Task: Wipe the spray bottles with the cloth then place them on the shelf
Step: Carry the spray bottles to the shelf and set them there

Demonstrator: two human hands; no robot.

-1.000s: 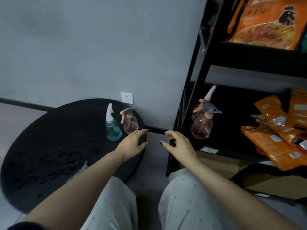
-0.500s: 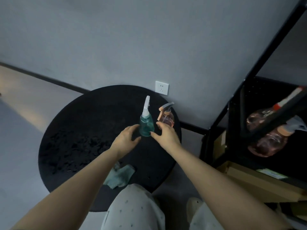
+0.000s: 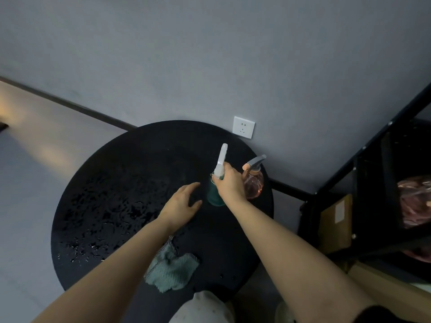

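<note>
Teal-green and translucent, the green spray bottle (image 3: 214, 191) stands upright at the far right part of the round black worktop (image 3: 112, 187), topped by a white trigger head (image 3: 221, 163) that points up and away. Its neck is gripped by the right hand (image 3: 229, 183), whose fingers are curled round the base of the trigger head; whether the bottle is lifted clear of the surface cannot be told. How full it is cannot be judged through the dark body.

Just beside it on the right, touching or nearly so, a pink spray bottle (image 3: 254, 184) of clear plastic is seen upright, with a grey nozzle and an orange trigger; its round body looks see-through, and no liquid level can be made out.

The left hand (image 3: 183, 203) is held over the worktop just left of the green bottle, fingers spread and relaxed, nothing held in it.

Nearer the person, a pale green cloth (image 3: 172, 270) lies crumpled on the near edge of the worktop, partly covered by the left forearm. Wet droplets are scattered over the left half of the surface.

At the right edge, the black shelf (image 3: 373, 145) is seen, with another pink bottle (image 3: 414, 201) partly visible on it and a brown cardboard box (image 3: 335, 217) beside it. A white wall socket (image 3: 243, 127) is set in the grey wall behind the worktop.
</note>
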